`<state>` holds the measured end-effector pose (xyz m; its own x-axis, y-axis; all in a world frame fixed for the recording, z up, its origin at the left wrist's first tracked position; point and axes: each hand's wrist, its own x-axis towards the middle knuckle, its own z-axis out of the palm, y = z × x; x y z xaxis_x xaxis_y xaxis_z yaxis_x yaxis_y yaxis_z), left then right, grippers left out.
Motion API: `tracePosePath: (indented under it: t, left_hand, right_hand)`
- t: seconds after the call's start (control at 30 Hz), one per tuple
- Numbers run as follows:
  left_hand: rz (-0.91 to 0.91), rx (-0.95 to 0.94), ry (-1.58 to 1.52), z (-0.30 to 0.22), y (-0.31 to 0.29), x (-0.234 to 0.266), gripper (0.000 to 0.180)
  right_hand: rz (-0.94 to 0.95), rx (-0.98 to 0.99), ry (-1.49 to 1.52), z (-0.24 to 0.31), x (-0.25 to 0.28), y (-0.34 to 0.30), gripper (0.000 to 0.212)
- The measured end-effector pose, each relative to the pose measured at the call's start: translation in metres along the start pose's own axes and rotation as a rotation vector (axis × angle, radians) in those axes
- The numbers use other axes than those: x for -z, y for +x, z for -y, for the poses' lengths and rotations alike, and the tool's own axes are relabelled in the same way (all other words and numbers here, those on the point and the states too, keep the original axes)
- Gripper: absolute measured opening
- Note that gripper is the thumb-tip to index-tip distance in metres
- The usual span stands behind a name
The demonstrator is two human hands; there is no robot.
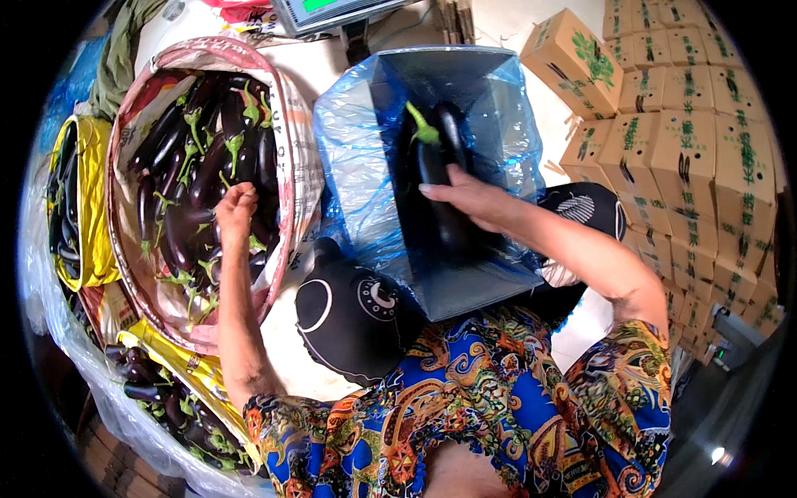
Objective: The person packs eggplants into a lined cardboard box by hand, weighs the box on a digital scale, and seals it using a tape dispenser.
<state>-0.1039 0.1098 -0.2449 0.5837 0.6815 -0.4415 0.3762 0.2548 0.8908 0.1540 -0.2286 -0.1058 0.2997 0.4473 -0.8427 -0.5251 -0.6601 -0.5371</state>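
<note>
My left hand (237, 204) is over a large round woven sack (292, 100) full of dark purple eggplants (189, 232). Its fingers are curled closed beside a green stem; what they hold, if anything, is hidden. Inside a grey box (452, 297) lined with blue plastic film (353, 137), my right hand (473, 199) grips a long eggplant (430, 162), thumb on the near side. That eggplant's green stem points away from me. Another eggplant (451, 124) lies along its right side. Shadow hides the bottom of the box.
Printed cardboard cartons (635, 158) are stacked at the right, one tilted carton (573, 62) on top. Yellow bags (98, 199) of eggplants line the left. A scale with a lit display (328, 10) stands at the far edge. My dark-clad knees (353, 319) flank the box.
</note>
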Motion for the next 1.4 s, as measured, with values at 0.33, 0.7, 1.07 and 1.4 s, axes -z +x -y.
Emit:
tracePosePath:
  t: [0.33,0.7,1.07,1.4]
  left_hand:
    - [-0.109,-0.208,0.961,0.052,0.034,-0.054,0.046]
    - [-0.527,0.378,0.703,0.047,0.038,-0.097,0.058]
    - [-0.380,0.494,0.603,0.037,0.041,-0.096,0.078]
    - [0.067,0.486,-0.967,-0.025,-0.049,-0.020,0.037]
  right_hand:
    - [0.154,-0.003,-0.807,-0.014,-0.032,0.036,0.068]
    - [0.146,0.005,-1.002,-0.057,-0.015,0.059,0.078]
    - [0.200,0.161,-1.111,-0.079,0.000,0.077,0.056]
    - [0.113,0.282,-1.087,-0.069,0.004,0.084,0.052]
